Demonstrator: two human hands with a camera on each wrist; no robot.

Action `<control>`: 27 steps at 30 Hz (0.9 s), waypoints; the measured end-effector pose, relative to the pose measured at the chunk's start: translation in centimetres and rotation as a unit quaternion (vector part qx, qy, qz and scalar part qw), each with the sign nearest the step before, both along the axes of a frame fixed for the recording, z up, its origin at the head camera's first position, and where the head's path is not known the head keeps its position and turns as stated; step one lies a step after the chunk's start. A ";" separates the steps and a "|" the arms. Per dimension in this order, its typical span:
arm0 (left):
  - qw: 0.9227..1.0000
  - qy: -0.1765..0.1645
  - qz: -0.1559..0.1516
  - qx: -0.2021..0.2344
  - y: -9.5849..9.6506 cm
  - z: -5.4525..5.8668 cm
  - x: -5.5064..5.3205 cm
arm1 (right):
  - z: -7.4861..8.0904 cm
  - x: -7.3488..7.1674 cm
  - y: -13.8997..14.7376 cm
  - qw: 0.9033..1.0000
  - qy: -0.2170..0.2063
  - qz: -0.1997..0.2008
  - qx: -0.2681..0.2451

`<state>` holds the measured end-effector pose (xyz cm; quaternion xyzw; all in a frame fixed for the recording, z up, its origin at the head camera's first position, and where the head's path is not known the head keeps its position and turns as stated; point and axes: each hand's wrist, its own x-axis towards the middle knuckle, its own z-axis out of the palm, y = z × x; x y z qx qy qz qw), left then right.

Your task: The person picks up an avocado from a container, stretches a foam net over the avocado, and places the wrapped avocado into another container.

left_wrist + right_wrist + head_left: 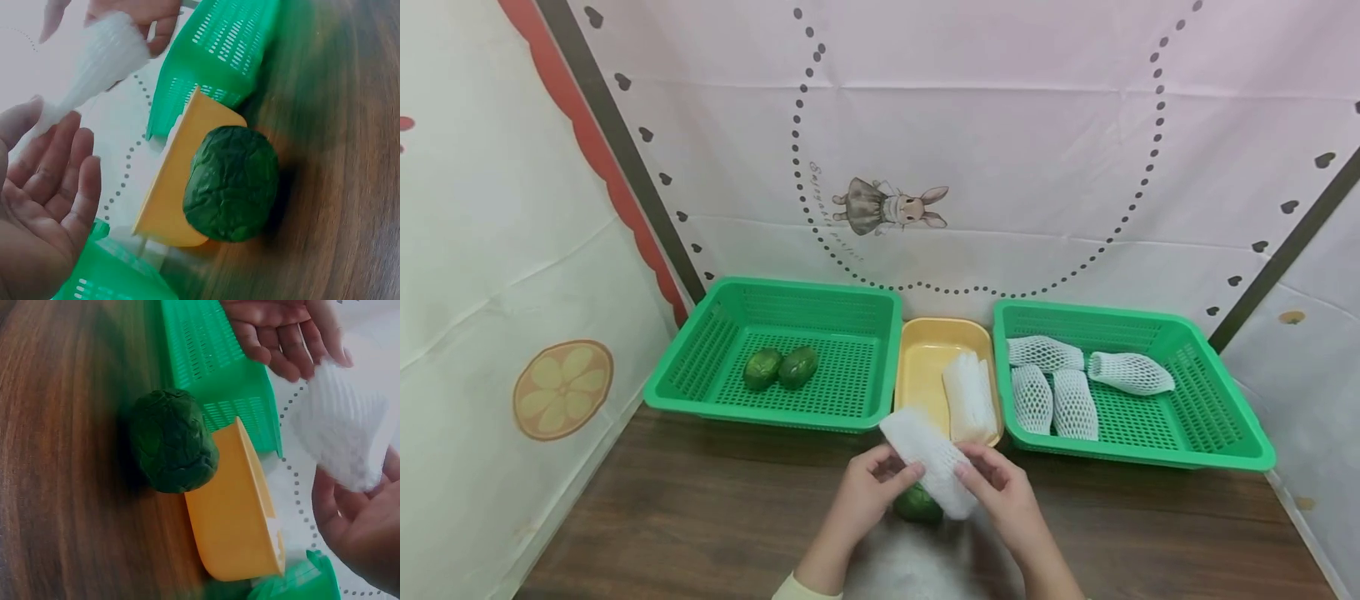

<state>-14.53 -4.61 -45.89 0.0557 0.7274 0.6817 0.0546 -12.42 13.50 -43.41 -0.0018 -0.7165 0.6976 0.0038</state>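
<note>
A white foam net sleeve (927, 461) is held above the table between both hands, slightly blurred. My left hand (874, 490) pinches one side of it with thumb and forefinger, the other fingers loosely bent in the left wrist view. Thumb and fingers of my right hand (1002, 492) pinch its other side. Beneath the sleeve, a dark green, avocado-like fruit with a crinkled surface (231, 184) sits on the wooden table, apart from both hands. The sleeve partly hides it in the head view.
A green basket (775, 421) on the left holds two green fruits (780, 367). The yellow tray (917, 367) in the middle contains a stack of white foam sleeves (970, 396). On the right, another green basket (1150, 454) holds several net-covered pieces (1075, 404). A patterned cloth hangs behind.
</note>
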 end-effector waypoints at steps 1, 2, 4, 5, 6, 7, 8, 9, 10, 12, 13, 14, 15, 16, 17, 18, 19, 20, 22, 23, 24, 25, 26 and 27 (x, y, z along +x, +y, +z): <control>1.000 0.005 -0.002 -0.010 -0.1 0.0 0.0 | -0.1 0.0 0.0 1.000 -0.013 -0.009 0.007; 1.000 0.008 -0.004 -0.017 -0.2 0.0 0.0 | -0.1 -0.1 0.0 0.999 -0.023 -0.026 0.017; 1.000 0.011 -0.006 -0.027 -0.6 0.1 0.0 | -0.3 -0.3 0.1 0.997 -0.032 -0.064 0.035; 1.000 0.014 -0.003 -0.028 -0.8 0.1 0.0 | -0.3 -0.4 0.2 0.995 -0.037 -0.087 0.043; 1.000 0.015 0.001 -0.026 -1.0 0.0 -0.1 | -0.3 -0.5 0.3 0.992 -0.041 -0.108 0.047; 1.000 0.014 0.006 -0.021 -1.2 0.1 -0.1 | -0.3 -0.6 0.4 0.990 -0.046 -0.125 0.049; 1.000 0.012 0.011 -0.016 -1.4 0.1 -0.1 | -0.2 -0.7 0.5 0.988 -0.052 -0.137 0.049; 1.000 0.010 0.016 -0.011 -1.6 0.1 -0.1 | -0.2 -0.7 0.6 0.988 -0.054 -0.140 0.045; 1.000 0.009 0.019 -0.005 -1.8 0.0 -0.1 | -0.2 -0.8 0.6 0.988 -0.055 -0.137 0.042; 1.000 0.005 0.024 0.005 -1.9 -0.1 -0.1 | -0.4 -0.7 0.6 0.994 -0.043 -0.102 0.024; 1.000 0.005 0.030 0.006 -1.9 0.0 -0.1 | -0.5 -0.7 0.5 0.996 -0.034 -0.076 0.011; 0.999 0.005 0.036 0.008 -1.9 0.0 -0.1 | -0.6 -0.7 0.4 0.998 -0.029 -0.052 -0.003; 0.999 -0.001 0.043 0.012 -1.9 0.0 -0.1 | -0.7 -0.6 0.4 0.999 -0.024 -0.025 -0.016; 0.998 -0.007 0.054 0.017 -1.9 -0.1 -0.2 | -0.8 -0.5 0.5 0.999 -0.019 0.006 -0.028; 0.997 -0.015 0.066 0.022 -2.0 0.0 -0.2 | -1.0 -0.5 0.6 0.998 -0.021 0.038 -0.042; 0.996 -0.024 0.079 0.027 -2.1 0.0 -0.2 | -1.1 -0.4 0.7 0.996 -0.022 0.066 -0.047; 0.994 -0.035 0.094 0.033 -2.2 0.1 -0.2 | -1.2 -0.4 0.7 0.994 -0.028 0.090 -0.046; 0.993 -0.044 0.105 0.039 -2.3 0.0 -0.2 | -1.3 -0.4 0.8 0.993 -0.035 0.108 -0.042; 0.990 -0.056 0.122 0.045 -2.5 0.0 -0.2 | -1.5 -0.4 0.7 0.990 -0.033 0.137 -0.031; 0.989 -0.058 0.127 0.047 -2.5 0.0 -0.2 | -1.6 -0.4 0.5 0.989 -0.034 0.138 -0.026; 0.989 -0.058 0.128 0.046 -2.4 0.0 -0.2 | -1.7 -0.4 0.3 0.990 -0.031 0.133 -0.021; 0.989 -0.058 0.126 0.047 -2.4 0.0 -0.1 | -1.8 -0.5 0.0 0.992 -0.031 0.122 -0.020; 0.990 -0.056 0.120 0.046 -2.3 -0.1 -0.1 | -1.8 -0.5 -0.3 0.993 -0.026 0.110 -0.021; 0.992 -0.053 0.112 0.039 -2.2 -0.1 0.0 | -1.8 -0.6 -0.5 0.995 -0.022 0.098 -0.022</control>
